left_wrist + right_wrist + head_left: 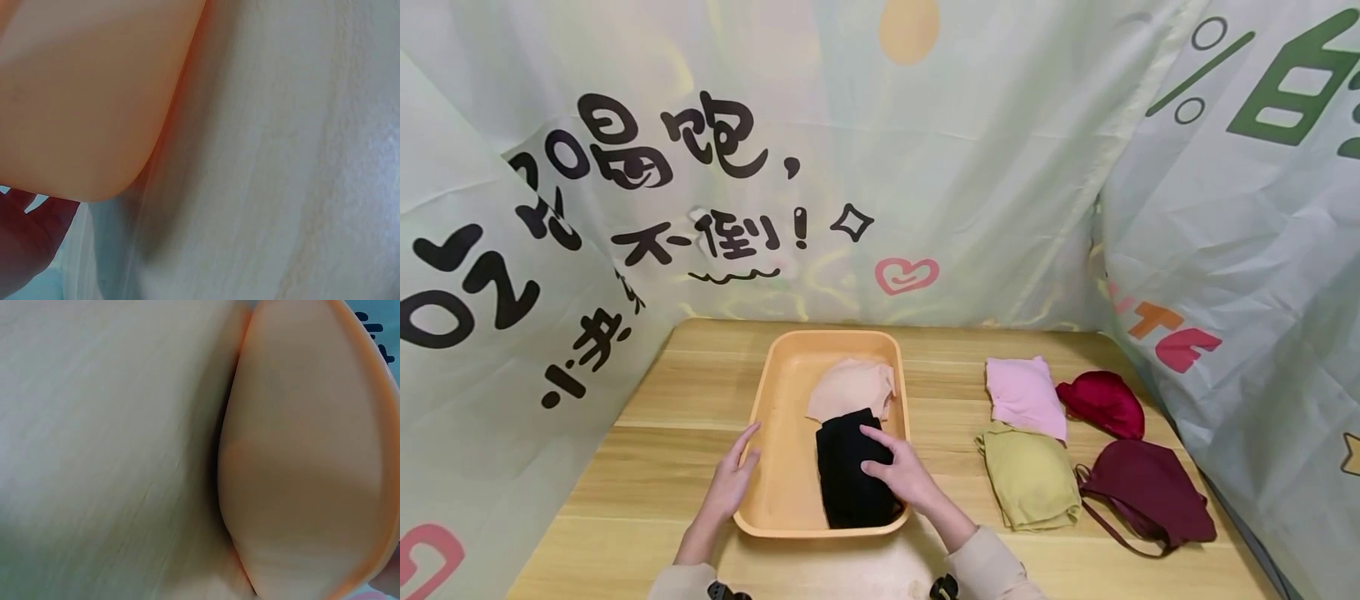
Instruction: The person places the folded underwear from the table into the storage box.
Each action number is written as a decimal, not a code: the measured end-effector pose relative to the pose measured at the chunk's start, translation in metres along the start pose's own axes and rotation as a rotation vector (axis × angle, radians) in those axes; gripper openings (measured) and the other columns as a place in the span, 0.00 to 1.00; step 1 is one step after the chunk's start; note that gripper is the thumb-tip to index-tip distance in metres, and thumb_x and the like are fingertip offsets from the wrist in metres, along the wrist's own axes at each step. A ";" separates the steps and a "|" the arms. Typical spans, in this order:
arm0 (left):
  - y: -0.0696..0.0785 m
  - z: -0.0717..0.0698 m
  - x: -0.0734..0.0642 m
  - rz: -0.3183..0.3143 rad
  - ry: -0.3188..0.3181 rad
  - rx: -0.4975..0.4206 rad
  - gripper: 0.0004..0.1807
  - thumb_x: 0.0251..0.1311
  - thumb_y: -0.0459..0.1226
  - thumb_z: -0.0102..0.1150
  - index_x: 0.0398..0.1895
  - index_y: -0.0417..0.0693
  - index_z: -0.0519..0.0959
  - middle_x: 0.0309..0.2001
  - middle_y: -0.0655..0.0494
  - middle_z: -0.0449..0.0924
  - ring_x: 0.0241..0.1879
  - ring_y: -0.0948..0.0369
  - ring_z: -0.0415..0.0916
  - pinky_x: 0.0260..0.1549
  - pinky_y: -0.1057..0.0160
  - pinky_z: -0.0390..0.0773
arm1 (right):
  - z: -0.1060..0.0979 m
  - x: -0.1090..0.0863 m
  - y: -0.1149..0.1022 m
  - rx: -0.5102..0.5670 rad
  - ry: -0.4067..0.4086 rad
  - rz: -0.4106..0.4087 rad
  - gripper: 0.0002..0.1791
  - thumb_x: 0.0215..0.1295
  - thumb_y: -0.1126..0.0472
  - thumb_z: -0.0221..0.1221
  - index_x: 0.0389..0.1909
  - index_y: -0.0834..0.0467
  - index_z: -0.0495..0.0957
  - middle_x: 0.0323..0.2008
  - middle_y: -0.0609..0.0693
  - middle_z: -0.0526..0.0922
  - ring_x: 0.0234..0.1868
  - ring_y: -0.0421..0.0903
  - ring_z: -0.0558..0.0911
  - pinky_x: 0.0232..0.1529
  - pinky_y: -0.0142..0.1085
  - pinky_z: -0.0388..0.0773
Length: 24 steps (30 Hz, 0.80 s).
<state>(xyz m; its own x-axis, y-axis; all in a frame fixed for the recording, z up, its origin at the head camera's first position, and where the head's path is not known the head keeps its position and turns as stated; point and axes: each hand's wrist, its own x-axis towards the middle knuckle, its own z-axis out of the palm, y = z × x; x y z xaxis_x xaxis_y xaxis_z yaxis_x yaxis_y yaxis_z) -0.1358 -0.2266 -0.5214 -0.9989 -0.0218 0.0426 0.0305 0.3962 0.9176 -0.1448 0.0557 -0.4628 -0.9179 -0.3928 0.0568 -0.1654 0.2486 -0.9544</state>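
Observation:
An orange rectangular tray [786, 467] lies lengthwise on the table. Inside it, a folded black garment [850, 475] is at the front right, overlapping a pale peach garment [850, 387] behind it. My right hand [901, 471] rests on the black garment with fingers and thumb spread over its right side. Along the tray's left rim is my left hand [730, 479], its fingers extended. The left wrist view shows those fingers [53, 215] against the outside of the tray wall [94, 112]. Little of the right hand shows in the right wrist view, where the tray's outer wall [300, 456] fills much of the picture.
Right of the tray lie a folded pink garment [1026, 396], an olive-yellow folded garment [1030, 479], a shiny red garment [1105, 404] and a maroon one with straps [1153, 492]. Printed cloth curtains [992, 208] enclose the wooden table [662, 475] at the back and sides.

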 end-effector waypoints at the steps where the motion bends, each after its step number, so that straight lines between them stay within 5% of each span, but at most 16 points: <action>1: 0.001 0.000 0.000 0.000 -0.001 0.002 0.25 0.68 0.35 0.39 0.67 0.41 0.55 0.68 0.36 0.50 0.66 0.39 0.45 0.62 0.39 0.47 | 0.000 0.000 -0.001 -0.019 -0.016 -0.003 0.27 0.54 0.72 0.58 0.58 0.67 0.68 0.59 0.65 0.68 0.64 0.60 0.61 0.62 0.56 0.56; 13: 0.002 0.000 -0.001 -0.023 -0.002 0.009 0.25 0.68 0.34 0.39 0.67 0.42 0.56 0.68 0.37 0.50 0.66 0.39 0.46 0.62 0.39 0.47 | -0.013 0.005 0.007 -0.300 -0.074 0.009 0.25 0.56 0.69 0.58 0.57 0.64 0.70 0.57 0.65 0.71 0.59 0.61 0.67 0.57 0.54 0.65; 24: 0.002 0.001 -0.001 0.007 0.009 0.000 0.24 0.67 0.32 0.40 0.66 0.39 0.57 0.67 0.35 0.51 0.66 0.38 0.46 0.62 0.38 0.47 | -0.025 0.002 0.003 -0.368 -0.075 0.014 0.23 0.56 0.68 0.58 0.55 0.66 0.71 0.53 0.69 0.72 0.51 0.64 0.73 0.51 0.54 0.70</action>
<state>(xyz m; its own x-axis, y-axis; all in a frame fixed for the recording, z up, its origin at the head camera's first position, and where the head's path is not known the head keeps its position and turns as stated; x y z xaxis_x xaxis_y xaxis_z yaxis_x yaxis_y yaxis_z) -0.1347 -0.2253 -0.5200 -0.9982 -0.0269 0.0528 0.0378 0.3965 0.9172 -0.1557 0.0779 -0.4580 -0.8943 -0.4474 0.0099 -0.2842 0.5508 -0.7847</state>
